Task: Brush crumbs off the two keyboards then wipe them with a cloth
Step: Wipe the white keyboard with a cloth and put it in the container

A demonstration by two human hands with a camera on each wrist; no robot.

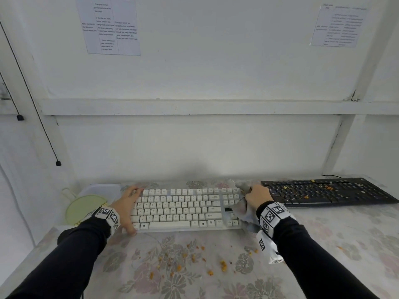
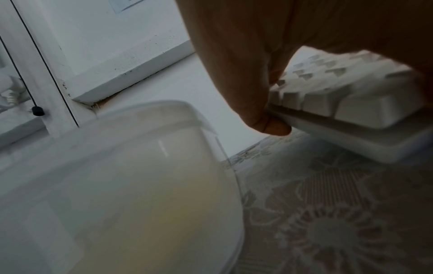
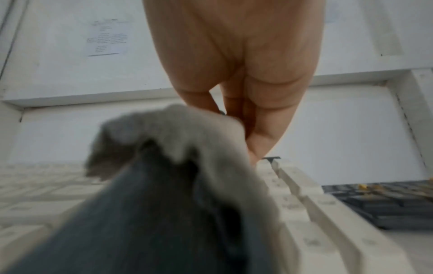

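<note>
Step in hand: wiping the white keyboard (image 1: 183, 207) with the cloth (image 1: 245, 209), by the look of it; its keys show no crumbs.

Left hand: the left hand (image 1: 127, 209) clamps the white keyboard's left end, fingers over the far corner and thumb at the near edge, steadying it.

Right hand: the right hand (image 1: 257, 196) is closed around the bunched grey cloth at the white keyboard's number pad, part of the cloth hanging under the wrist.

Where things lie: both keyboards run left to right across the flowered tablecloth (image 1: 323, 244). The black keyboard (image 1: 328, 192) sits just beside the white one, on its right and a little farther back, orange crumbs (image 1: 329, 187) scattered on its keys.

What the next move turns on: the black keyboard lies straight off to the right of the cloth hand, so that hand is much nearer; the left would have to cross the white one. It looks unbrushed.

Loose crumbs: a scatter (image 1: 223, 265) on the tablecloth in front of the white keyboard.

Only in the left wrist view: a fingertip (image 2: 274, 128) hooked on the keyboard's edge, and a clear tub (image 2: 182, 111) close beside it.

Only in the right wrist view: the cloth's folds (image 3: 178, 139) close up; blurred.

Head view alone: a pale green disc (image 1: 83, 209) on the left; I cannot tell what it is.
</note>
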